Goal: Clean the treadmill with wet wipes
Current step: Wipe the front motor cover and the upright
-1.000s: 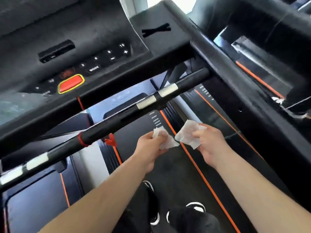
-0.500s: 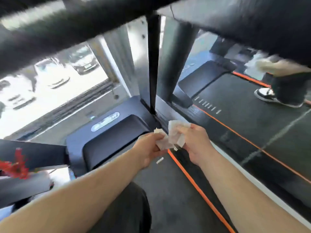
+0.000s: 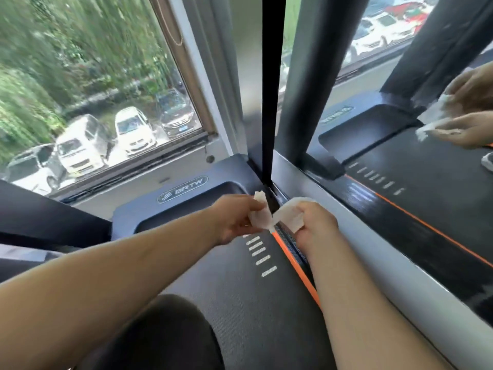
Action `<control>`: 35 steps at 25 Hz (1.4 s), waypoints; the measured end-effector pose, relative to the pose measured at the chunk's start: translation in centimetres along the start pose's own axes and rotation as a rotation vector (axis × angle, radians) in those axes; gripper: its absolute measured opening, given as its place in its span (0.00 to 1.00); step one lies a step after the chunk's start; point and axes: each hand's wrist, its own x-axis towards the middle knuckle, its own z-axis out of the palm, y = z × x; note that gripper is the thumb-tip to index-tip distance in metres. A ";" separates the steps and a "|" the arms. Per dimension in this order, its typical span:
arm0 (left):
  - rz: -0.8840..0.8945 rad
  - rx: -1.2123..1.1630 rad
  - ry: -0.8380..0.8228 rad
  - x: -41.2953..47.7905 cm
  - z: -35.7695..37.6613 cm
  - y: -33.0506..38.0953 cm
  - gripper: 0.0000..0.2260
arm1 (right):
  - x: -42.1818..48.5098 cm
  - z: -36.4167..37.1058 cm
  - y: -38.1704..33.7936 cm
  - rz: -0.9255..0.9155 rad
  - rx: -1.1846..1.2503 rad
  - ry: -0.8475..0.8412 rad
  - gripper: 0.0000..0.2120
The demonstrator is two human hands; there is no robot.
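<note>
Wet wipes [image 3: 260,217]: white, crumpled, held over the front right corner of the belt, just before the black upright [image 3: 269,89]; we could not tell whether one sheet or two
Left hand [image 3: 234,220]: fingers curled, pinching the left bunch
Right hand [image 3: 316,227]: fingers curled round the right bunch
Belt [image 3: 240,303]: grey, orange stripe [image 3: 296,265] along its right edge, under our forearms
Motor cover [image 3: 184,193]: BRTW badge, ahead of our hands
Neighbouring treadmill [image 3: 413,196]: right; another person's hands [image 3: 466,126] held a wipe
Window [image 3: 93,89]: parked cars outside
</note>
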 end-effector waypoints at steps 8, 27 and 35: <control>0.052 0.027 0.079 -0.3 -3.4 1.6 0.14 | -0.9 2.4 -0.1 -0.129 -0.004 -0.115 0.07; -0.170 -0.428 0.104 27.7 -24.8 -4.8 0.11 | 21.3 25.4 14.2 -0.098 -0.351 -0.120 0.11; 0.135 -0.389 0.609 34.2 -41.9 -3.6 0.08 | 27.6 41.2 16.1 -0.346 -0.671 -0.009 0.13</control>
